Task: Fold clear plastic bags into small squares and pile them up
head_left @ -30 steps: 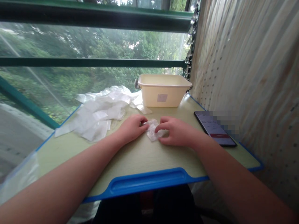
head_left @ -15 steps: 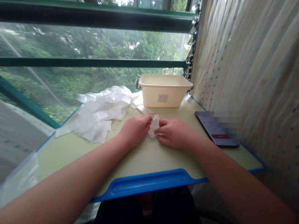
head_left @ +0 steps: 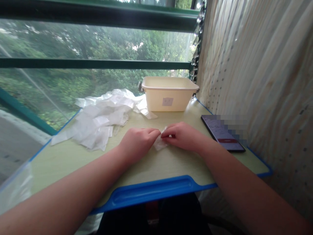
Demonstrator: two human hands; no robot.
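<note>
We're working one small, crumpled piece of clear plastic (head_left: 160, 145) at the middle of the bench (head_left: 171, 169), taking it as clock centre, 6 o'clock toward us.

Grip, left hand (head_left: 137, 143): coming in from 8, fingers bunching nearly closed, pinching the piece's near-left edge. Thumb contact is hiding behind the fingers. Grip, right hand (head_left: 184, 135): coming in from 3, fingertips closing to a narrow pinch on the piece's upper right, small gap showing behind the tips. Both hands almost touching, piece hanging out below the fingertips toward 6.

Status: we're judging this piece as mid-handling, not released. Its final shape isn't showing; fingers are covering the top. Loose plastic sheets (head_left: 97, 117) are lying heaped at 10, overlapping and spread out, none being held. One flap is reaching toward the bin's foot at 11.

Cream bin (head_left: 167, 103) is standing upright at 12 to 1, open-topped, small label (head_left: 167, 101) facing us. Nothing is rising over the rim; we're not seeing its floor, so can't tell what or how many are inside, or count what's done.

Phone (head_left: 228, 140) is lying at 3, screen up. Blue groove (head_left: 154, 191) is running along the front edge at 6.
</note>
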